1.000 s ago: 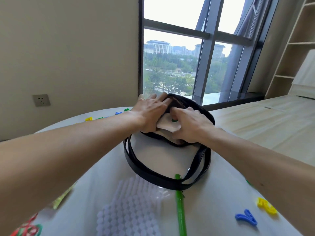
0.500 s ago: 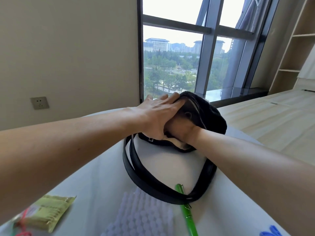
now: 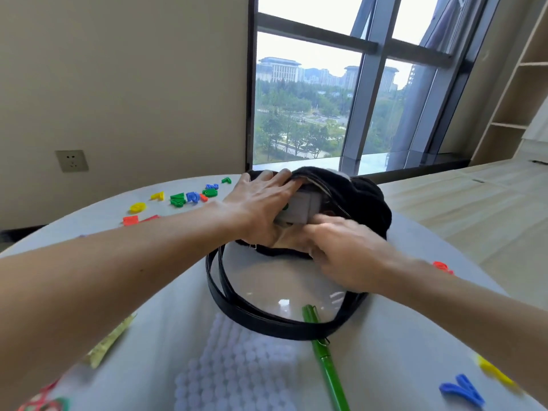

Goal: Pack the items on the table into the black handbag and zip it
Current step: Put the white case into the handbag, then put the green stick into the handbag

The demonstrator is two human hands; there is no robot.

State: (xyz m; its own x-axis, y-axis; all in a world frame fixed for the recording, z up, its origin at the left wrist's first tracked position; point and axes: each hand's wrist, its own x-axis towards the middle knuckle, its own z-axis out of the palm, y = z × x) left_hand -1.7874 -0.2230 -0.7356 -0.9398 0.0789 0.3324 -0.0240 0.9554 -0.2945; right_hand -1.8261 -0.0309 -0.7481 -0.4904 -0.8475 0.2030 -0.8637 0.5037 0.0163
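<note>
The black handbag lies on the white round table, its mouth unzipped and facing me. My left hand grips the bag's upper left rim and holds the mouth apart. A white flat item sits partly inside the opening. My right hand is at the lower edge of the mouth, fingers curled against that item; the fingertips are blurred. The bag's black strap loops toward me. A green pen lies under the strap's near end, beside a white bubble sheet.
Coloured plastic letters are scattered at the far left, and a blue one, a yellow one and a red one lie at the right. A yellow-green packet lies near left. The table edge drops off at right toward a wooden floor.
My right hand has come back out of the bag's mouth to its lower edge, and the white item shows inside now. The view has tilted down and left, revealing the letters.
</note>
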